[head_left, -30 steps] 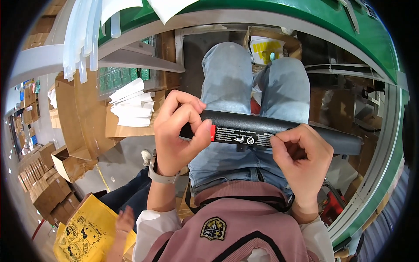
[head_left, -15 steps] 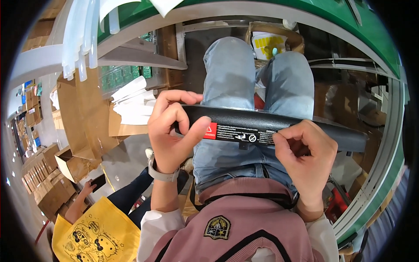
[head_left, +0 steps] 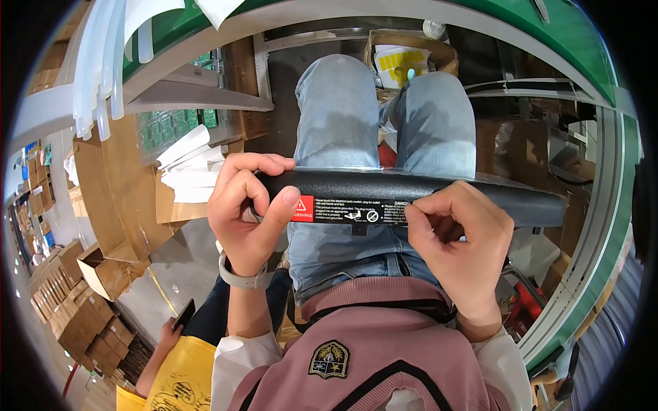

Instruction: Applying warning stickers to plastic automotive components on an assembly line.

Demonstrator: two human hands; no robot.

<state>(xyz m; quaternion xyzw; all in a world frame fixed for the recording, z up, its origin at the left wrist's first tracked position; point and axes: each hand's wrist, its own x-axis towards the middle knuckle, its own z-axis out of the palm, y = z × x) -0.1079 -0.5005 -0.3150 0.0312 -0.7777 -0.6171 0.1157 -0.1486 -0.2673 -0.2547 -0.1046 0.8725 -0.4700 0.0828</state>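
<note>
A long black plastic bar-shaped housing (head_left: 356,181) lies across my thighs, with clear film along its far edge. On its near face is a label (head_left: 336,209), black with white print and a red patch at the left end. My left hand (head_left: 247,212), wearing a light watch band, is closed round the housing's left end, thumb beside the red patch. My right hand (head_left: 469,246) is curled, its thumb and fingertip pinched at the label's right end, which they cover. Under the label a small black tab (head_left: 359,230) sticks out from the housing.
A green-topped bench frame (head_left: 589,61) curves round the front and right. Pale translucent tubes (head_left: 99,68) hang at upper left. Beyond my knees sits a cardboard box (head_left: 445,58) holding yellow-printed sheets. Left are cartons (head_left: 113,178) and a person in yellow (head_left: 181,377) holding a dark phone-like object.
The whole view has shifted slightly, putting my hands and the housing further left. Both hands keep their places on the housing and label. The person in yellow has moved lower in view.
</note>
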